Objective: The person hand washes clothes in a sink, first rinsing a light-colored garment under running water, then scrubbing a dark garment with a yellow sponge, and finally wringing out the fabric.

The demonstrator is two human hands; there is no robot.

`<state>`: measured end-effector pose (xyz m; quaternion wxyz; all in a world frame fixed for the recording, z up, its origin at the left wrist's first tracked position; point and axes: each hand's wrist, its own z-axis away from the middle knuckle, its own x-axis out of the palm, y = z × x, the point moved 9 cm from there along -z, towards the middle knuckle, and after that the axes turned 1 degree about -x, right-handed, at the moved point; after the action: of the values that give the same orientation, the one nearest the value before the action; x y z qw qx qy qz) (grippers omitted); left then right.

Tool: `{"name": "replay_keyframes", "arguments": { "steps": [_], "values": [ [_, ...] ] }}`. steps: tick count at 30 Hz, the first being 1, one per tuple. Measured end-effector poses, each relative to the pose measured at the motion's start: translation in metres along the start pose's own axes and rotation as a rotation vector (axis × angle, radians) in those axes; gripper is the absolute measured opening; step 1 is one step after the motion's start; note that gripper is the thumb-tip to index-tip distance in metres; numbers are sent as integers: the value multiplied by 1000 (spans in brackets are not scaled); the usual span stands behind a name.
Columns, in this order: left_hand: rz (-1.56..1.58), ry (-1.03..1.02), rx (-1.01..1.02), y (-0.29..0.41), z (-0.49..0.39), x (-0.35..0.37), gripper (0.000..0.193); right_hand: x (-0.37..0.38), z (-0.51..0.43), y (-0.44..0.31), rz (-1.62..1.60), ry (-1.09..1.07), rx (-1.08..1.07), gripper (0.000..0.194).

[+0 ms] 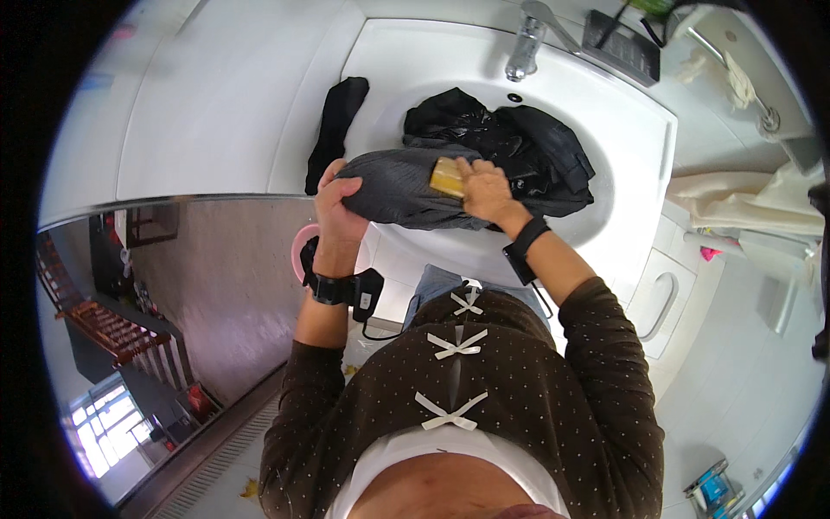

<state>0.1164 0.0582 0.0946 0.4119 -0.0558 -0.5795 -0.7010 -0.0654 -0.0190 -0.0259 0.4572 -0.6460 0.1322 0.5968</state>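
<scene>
A dark grey garment (395, 185) is stretched over the front of a white washbasin (639, 130). My left hand (340, 204) grips its left end, thumb on top. In my right hand (486, 188) is a yellow bar of soap (447, 177), resting against the stretched cloth. Wet black fabric (545, 152) lies bunched in the bowl behind it; whether it is the same garment as the grey part, I cannot tell. A folded black cloth (337, 123) lies along the basin's left rim.
A chrome faucet (526, 45) stands at the back of the basin, with a black box (621, 48) to its right. Below the left rim is a pink basin (301, 250) with dark cloth in it. A squat toilet (658, 305) is set in the floor at right.
</scene>
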Motion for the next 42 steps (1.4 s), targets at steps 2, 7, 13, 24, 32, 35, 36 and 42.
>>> {"name": "replay_keyframes", "arguments": {
  "steps": [2,7,13,24,32,35,36,42],
  "values": [
    [-72,-139,1,8,9,-7,5,-8,1,35,107,-70,81,61],
    [-471,-137,-110,-9,12,-36,5,-15,-15,87,-694,-161,316,37],
    [-711,-49,-172,-28,3,-55,25,22,-44,54,-1045,-334,446,39],
    [-443,81,-109,23,-20,-39,27,-116,34,26,-1823,-4,58,57],
    [-326,-373,497,126,-36,89,19,-277,104,51,-1630,432,-243,77],
    [-845,-455,573,60,-19,87,23,-242,133,87,-1444,499,-25,68],
    [-991,-615,565,25,-9,89,24,-214,141,106,-1347,449,157,58],
    [-1540,-819,420,-139,36,29,19,-90,162,153,-1022,113,577,35]
  ]
}}
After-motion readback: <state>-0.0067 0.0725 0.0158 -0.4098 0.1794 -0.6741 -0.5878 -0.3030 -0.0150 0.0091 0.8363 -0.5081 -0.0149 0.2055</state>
